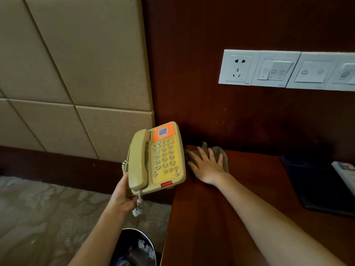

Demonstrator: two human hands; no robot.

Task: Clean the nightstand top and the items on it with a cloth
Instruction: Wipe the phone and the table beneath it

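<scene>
A beige corded telephone [163,158] with a yellow keypad and an orange QR label is lifted off the dark wooden nightstand top [240,217]. My left hand [123,196] grips it from below at its near left corner, with the handset resting in its cradle. A grey-brown cloth [221,153] lies at the back left corner of the nightstand. My right hand [207,166] presses flat on the cloth, fingers spread toward the wall.
A dark blue tray or folder [317,185] with a printed card [345,173] sits at the nightstand's right side. White sockets and switches [288,71] line the wooden wall above. A bin with a liner [134,250] stands on the carpet left of the nightstand; a padded headboard [76,73] is further left.
</scene>
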